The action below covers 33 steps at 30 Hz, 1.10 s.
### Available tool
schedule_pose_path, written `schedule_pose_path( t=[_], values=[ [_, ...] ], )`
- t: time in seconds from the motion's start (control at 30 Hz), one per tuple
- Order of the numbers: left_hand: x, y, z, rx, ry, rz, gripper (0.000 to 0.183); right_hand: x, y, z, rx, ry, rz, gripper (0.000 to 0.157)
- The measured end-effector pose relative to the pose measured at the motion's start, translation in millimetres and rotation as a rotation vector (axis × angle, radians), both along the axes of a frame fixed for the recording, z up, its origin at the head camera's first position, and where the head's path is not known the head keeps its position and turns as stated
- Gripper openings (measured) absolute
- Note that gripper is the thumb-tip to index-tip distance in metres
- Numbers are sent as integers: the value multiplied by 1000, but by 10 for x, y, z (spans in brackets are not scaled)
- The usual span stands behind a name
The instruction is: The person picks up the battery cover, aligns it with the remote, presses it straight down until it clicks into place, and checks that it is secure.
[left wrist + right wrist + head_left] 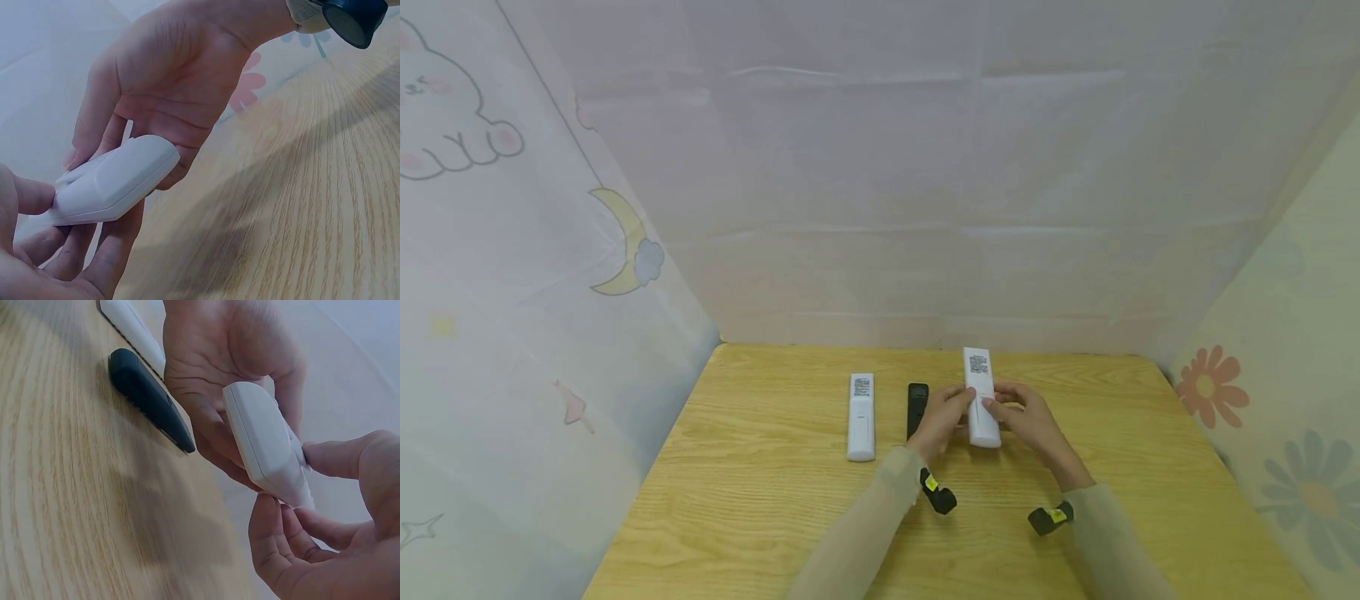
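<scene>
Both hands hold one white remote control [981, 408] above the table, its printed label side facing up. My left hand [942, 417] grips its left edge, thumb on top. On the opposite edge my right hand [1030, 423] pinches it, thumb on top and fingers beneath. In the left wrist view the rounded end of the white remote [119, 181] points toward the camera, between both hands. A black remote [917, 404] lies on the table just left of the left hand, partly hidden by it. Farther left lies a second white remote [861, 421], label up.
The wooden table [737, 500] ends at a pale cloth backdrop [887, 208] behind, with patterned cloth on both sides. Dark camera mounts with yellow marks sit at the left wrist [937, 492] and the right wrist [1051, 518].
</scene>
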<state>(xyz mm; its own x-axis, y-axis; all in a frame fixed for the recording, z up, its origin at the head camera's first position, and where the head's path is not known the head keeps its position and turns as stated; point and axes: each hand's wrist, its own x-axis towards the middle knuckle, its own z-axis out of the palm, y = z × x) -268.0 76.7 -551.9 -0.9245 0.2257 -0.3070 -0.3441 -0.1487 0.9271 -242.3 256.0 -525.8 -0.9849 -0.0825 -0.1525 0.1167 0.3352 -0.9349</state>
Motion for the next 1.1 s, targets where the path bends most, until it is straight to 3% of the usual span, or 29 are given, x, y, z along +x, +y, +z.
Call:
schedule_pose_path(
  t=[0.47, 1.1],
  values=[
    [9, -5, -14, 29, 4, 14, 48, -5, -8, -80, -136, -108, 72, 69],
    [15, 23, 1, 38, -11, 19, 50, 10, -18, -73, -115, -92, 38, 67]
  ],
)
